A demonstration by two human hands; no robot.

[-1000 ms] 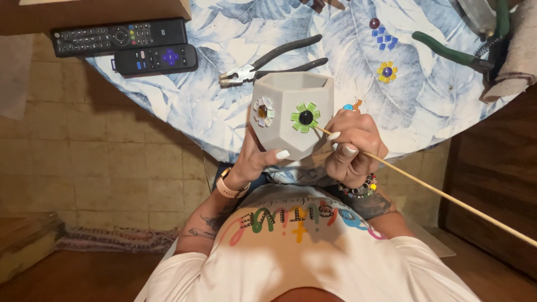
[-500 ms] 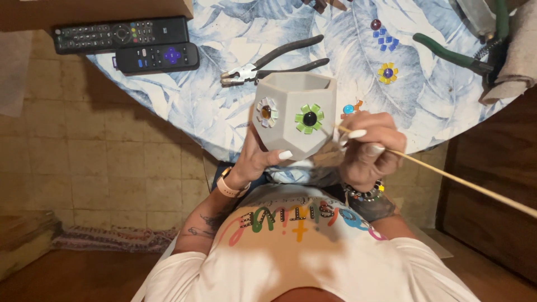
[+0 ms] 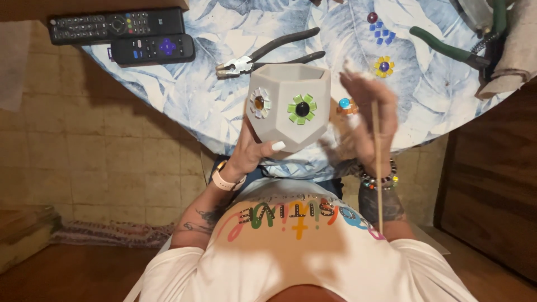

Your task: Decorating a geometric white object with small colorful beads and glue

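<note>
Left hand [image 3: 251, 151] fingers gripping grey pot [image 3: 291, 106], right hand [image 3: 363, 112] fingers pinching stick [image 3: 378, 162], leaf-print tablecloth [image 3: 224, 106], tiled floor [image 3: 100, 151]

Left hand [image 3: 251, 151] is raised in front of the chest, palm up and fingers curled in a closed grip, thumb with a pale nail pointing right. Left forearm is tattooed and runs down toward the torso, with a light band on the wrist. Right hand [image 3: 363, 120] is lifted, fingers upright and slightly motion-blurred, pinching closed. Right wrist carries a beaded bracelet; that forearm is tattooed too and bent upward from the elbow.
</note>
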